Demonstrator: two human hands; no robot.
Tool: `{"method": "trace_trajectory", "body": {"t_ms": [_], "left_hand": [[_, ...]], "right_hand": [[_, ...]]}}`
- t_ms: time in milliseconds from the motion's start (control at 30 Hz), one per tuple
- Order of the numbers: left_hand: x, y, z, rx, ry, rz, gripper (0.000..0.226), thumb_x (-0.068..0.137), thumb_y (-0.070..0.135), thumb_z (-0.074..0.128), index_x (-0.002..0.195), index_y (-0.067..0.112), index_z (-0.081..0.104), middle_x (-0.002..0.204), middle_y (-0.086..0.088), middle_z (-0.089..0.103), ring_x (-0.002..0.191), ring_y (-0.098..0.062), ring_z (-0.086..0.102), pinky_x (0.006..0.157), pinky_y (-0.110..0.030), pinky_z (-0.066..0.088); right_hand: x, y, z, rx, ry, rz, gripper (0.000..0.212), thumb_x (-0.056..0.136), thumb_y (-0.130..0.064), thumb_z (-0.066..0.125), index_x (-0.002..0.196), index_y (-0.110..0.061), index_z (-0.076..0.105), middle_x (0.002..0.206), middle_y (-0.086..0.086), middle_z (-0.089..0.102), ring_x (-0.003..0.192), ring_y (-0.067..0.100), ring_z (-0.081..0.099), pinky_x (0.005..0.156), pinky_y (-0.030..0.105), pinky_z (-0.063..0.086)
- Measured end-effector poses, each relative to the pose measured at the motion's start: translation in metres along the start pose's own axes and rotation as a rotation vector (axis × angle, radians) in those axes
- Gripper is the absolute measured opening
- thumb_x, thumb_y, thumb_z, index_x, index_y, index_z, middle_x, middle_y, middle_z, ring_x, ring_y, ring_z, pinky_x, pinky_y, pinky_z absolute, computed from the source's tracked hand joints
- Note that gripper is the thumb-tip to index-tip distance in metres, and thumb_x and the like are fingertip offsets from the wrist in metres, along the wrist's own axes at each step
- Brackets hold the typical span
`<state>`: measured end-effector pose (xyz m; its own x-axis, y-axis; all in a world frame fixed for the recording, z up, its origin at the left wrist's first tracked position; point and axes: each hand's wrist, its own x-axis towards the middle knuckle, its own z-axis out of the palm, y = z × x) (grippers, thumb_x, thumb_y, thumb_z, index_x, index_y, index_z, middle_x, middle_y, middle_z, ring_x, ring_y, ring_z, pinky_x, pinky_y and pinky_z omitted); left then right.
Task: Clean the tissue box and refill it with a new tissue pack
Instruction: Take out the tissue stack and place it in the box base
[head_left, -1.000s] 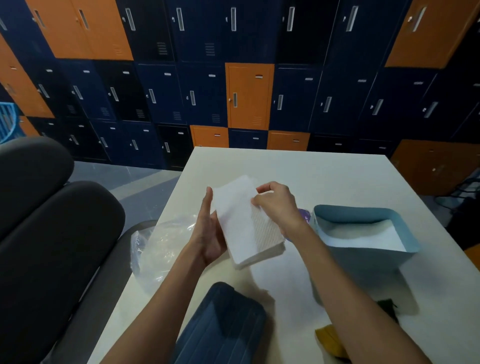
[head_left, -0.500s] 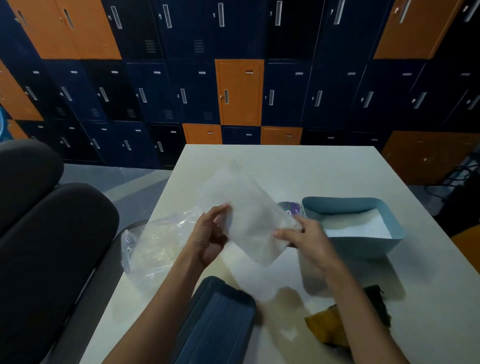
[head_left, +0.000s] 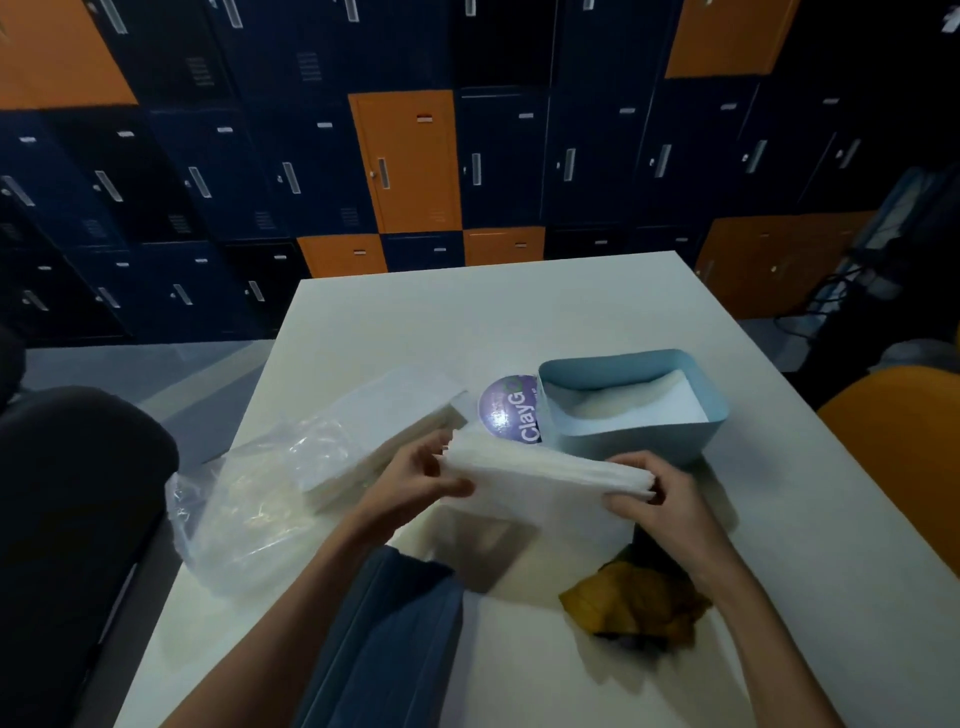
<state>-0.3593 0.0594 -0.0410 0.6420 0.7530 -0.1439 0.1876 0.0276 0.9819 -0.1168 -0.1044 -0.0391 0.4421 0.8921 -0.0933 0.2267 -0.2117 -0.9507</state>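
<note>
I hold a white tissue stack (head_left: 545, 483) flat above the table, my left hand (head_left: 415, 480) pinching its left end and my right hand (head_left: 660, 493) its right end. Just behind it stands the light blue tissue box (head_left: 639, 436), open at the top, with white tissue lying inside. More white tissues (head_left: 395, 415) lie on the table to the left, partly inside a clear plastic wrapper (head_left: 254, 499). The dark blue ribbed box lid (head_left: 384, 639) rests at the near table edge between my forearms.
A yellow-brown cloth (head_left: 634, 603) lies crumpled at the near right. A round purple sticker (head_left: 511, 413) is on the white table (head_left: 519, 317) beside the box. A dark chair (head_left: 78, 519) stands at the left, an orange seat (head_left: 904, 457) at the right, lockers behind.
The stack was upright between my hands; now I hold a part of it flat by its two ends, lower and nearer the box. Another pile now lies by the wrapper.
</note>
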Motion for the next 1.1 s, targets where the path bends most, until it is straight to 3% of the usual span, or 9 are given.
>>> {"method": "trace_trajectory", "body": {"t_ms": [67,233,400,533,633,800,867,967,1100], "left_hand": [[0.002,-0.003,0.006,0.031,-0.003,0.001,0.048,0.071,-0.014,0.069,0.103,0.022,0.064,0.080,0.010,0.071,0.075,-0.003,0.065,0.071,-0.017,0.052],[0.009,-0.006,0.016,0.034,0.052,0.009,0.052,0.059,0.004,0.067,0.108,0.021,0.062,0.104,-0.010,0.069,0.095,-0.022,0.064,0.079,-0.031,0.052],[0.006,-0.011,0.013,0.067,0.010,0.006,0.056,0.061,-0.002,0.059,0.113,0.018,0.060,0.109,-0.013,0.066,0.099,-0.020,0.061,0.083,-0.034,0.051],[0.004,-0.001,0.012,0.077,-0.004,0.032,0.030,0.082,-0.005,0.064,0.107,0.011,0.063,0.098,-0.008,0.068,0.089,-0.015,0.063,0.080,-0.030,0.052],[0.008,0.033,0.008,0.039,-0.045,0.047,0.040,0.084,0.005,0.069,0.122,0.014,0.061,0.114,-0.006,0.069,0.103,-0.018,0.066,0.086,-0.031,0.056],[0.052,0.097,0.040,0.043,0.058,-0.015,0.047,0.079,0.014,0.076,0.121,0.008,0.057,0.112,-0.014,0.067,0.099,-0.028,0.067,0.073,-0.032,0.059],[0.073,0.108,0.060,0.114,0.095,-0.085,0.051,0.077,0.011,0.077,0.121,0.004,0.052,0.116,-0.018,0.062,0.100,-0.030,0.065,0.070,-0.031,0.059],[0.095,0.109,0.087,0.335,0.116,-0.164,0.049,0.075,0.009,0.075,0.117,0.002,0.050,0.113,-0.018,0.059,0.094,-0.029,0.062,0.062,-0.031,0.057],[0.110,0.104,0.107,0.795,0.072,-0.177,0.055,0.075,0.021,0.077,0.117,0.001,0.048,0.107,-0.014,0.057,0.095,-0.032,0.060,0.070,-0.037,0.050]], "right_hand": [[0.000,0.010,0.001,-0.029,-0.020,0.047,0.038,0.076,-0.008,0.076,0.100,-0.032,0.060,0.095,-0.010,0.066,0.088,0.001,0.060,0.062,0.010,0.048],[0.002,0.019,0.006,-0.113,0.009,0.061,0.052,0.074,-0.005,0.075,0.113,-0.031,0.052,0.102,-0.009,0.060,0.096,0.005,0.056,0.064,0.012,0.047],[0.001,0.024,0.007,-0.110,0.020,0.093,0.045,0.082,-0.004,0.068,0.115,-0.030,0.052,0.098,-0.016,0.060,0.096,0.006,0.056,0.073,0.018,0.048],[-0.006,0.010,-0.001,-0.078,0.049,0.050,0.035,0.086,-0.011,0.067,0.113,-0.031,0.056,0.097,-0.021,0.060,0.091,-0.003,0.054,0.074,0.016,0.044],[-0.004,-0.019,-0.032,0.017,0.077,0.007,0.027,0.083,-0.012,0.070,0.097,-0.034,0.063,0.091,-0.017,0.071,0.083,0.000,0.066,0.065,0.015,0.050],[0.045,-0.063,-0.095,0.041,0.181,-0.010,0.015,0.086,-0.009,0.066,0.094,-0.022,0.068,0.089,-0.009,0.072,0.083,0.010,0.068,0.064,0.023,0.054],[0.073,-0.065,-0.107,-0.058,0.225,0.073,0.008,0.086,-0.011,0.066,0.093,-0.011,0.068,0.088,-0.003,0.068,0.084,0.017,0.065,0.061,0.027,0.054],[0.103,-0.059,-0.111,-0.333,0.268,0.191,0.022,0.082,-0.015,0.068,0.087,0.007,0.066,0.079,0.015,0.063,0.076,0.029,0.062,0.059,0.037,0.053],[0.109,-0.056,-0.101,-0.713,0.269,0.207,0.024,0.078,-0.021,0.065,0.063,-0.008,0.052,0.062,0.008,0.048,0.057,0.025,0.049,0.048,0.026,0.030]]}}
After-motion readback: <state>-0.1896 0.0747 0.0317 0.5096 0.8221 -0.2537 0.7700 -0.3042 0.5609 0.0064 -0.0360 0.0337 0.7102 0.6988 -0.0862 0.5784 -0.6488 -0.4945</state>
